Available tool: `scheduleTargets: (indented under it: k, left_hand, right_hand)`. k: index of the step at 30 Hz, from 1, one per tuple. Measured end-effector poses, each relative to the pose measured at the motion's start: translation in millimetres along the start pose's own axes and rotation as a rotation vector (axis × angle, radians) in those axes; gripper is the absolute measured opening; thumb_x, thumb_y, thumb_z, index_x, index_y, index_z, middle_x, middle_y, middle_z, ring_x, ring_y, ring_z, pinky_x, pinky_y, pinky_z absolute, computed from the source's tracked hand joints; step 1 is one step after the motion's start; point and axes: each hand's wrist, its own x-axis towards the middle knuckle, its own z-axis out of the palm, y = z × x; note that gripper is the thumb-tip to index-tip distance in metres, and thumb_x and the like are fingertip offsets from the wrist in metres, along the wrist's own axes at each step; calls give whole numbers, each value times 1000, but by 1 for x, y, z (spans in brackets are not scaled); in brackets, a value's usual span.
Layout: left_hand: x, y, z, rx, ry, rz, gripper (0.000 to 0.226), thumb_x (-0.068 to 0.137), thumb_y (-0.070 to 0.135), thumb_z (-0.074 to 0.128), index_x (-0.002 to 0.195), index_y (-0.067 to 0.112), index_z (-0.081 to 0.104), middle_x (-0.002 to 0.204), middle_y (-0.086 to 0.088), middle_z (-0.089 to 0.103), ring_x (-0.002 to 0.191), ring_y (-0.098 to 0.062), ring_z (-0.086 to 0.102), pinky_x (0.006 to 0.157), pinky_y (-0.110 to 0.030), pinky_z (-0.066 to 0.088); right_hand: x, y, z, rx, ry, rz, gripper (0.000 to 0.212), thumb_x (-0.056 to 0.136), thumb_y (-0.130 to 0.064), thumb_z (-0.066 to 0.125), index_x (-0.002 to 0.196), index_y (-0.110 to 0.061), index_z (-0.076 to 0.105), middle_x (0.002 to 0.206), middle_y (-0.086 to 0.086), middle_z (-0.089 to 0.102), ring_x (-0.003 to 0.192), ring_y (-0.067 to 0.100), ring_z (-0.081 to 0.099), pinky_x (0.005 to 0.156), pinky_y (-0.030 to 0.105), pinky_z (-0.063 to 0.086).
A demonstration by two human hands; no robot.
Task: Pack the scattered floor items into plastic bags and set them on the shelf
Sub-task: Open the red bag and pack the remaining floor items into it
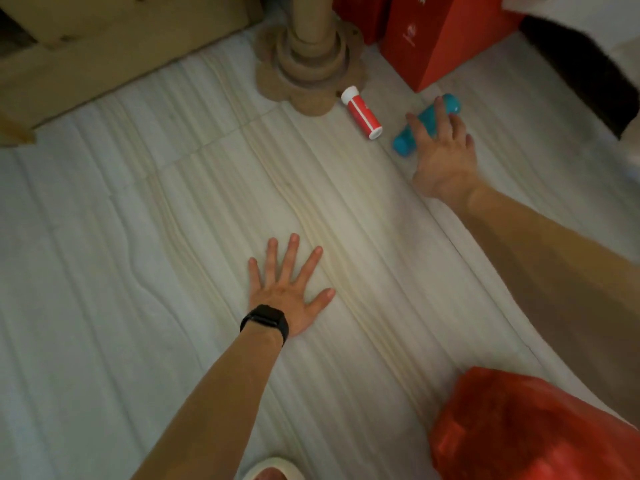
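Right hand (445, 157): reached out flat over the teal bottle (403, 142), fingers spread and laid across its middle; they are not clenched round it, and the thumb is hidden.
Teal bottle: lying on its side on the pale striped floor (138, 237), under the right fingers, with one end out past the fingertips and the other out beside the index finger.
Red-and-white tube (362, 112): on its side just beyond the right index finger, near the bottle but apart from it, untouched.
Left hand (285, 292): released, palm down on the floor with fingers splayed, holding nothing; black wristband (266, 320) on the wrist.
Red plastic bag (526, 427): crumpled on the floor under the right forearm, well behind that hand.
Red boxes (433, 39): standing just beyond the right fingertips.
Wooden pedestal foot (308, 64): beyond the tube, its scalloped base close to the tube's white cap.
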Motion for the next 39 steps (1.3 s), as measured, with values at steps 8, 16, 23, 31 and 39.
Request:
scheduleTargets:
  k: [8,16,23,31,39]
  left_hand:
    - [4,1,-4,27,-36,-23,75,82,83,0,136,48,-40,138,9,-57,133,-30,-47,112,-61,-16]
    - [0,-2,-5,55,-19,7,78,83,83,3,141,46,-34,147,3,-49,139,-35,-38,112,-63,-13]
    - [44,20,-69,71,246,157,71,93,53,41,154,35,9,161,-8,3,145,-31,11,119,-50,9]
    - [138,71,-172,327,403,291,79,93,8,45,156,30,2,164,-1,-7,150,-23,-2,118,-57,4]
    - [179,74,-178,385,525,299,50,97,2,36,145,15,39,148,-10,40,142,-28,27,112,-56,26]
  right_hand:
    - [-3,1,27,-107,74,-86,50,94,-25,55,141,-13,44,130,18,56,118,43,44,99,49,36]
    - [-153,-34,76,177,84,28,61,96,-40,48,152,-26,27,146,10,43,131,36,40,104,52,37]
    - [-178,-35,91,498,-157,-55,76,99,-33,44,155,-30,-8,164,-4,-7,150,14,-9,122,50,2]
    - [-177,-31,93,509,-136,-71,76,100,-40,42,156,-27,-7,164,-6,-9,146,6,-15,120,40,-9]
    - [-177,-30,91,509,-124,-61,74,100,-37,41,157,-24,-5,164,-5,-6,149,10,-12,121,41,-8]
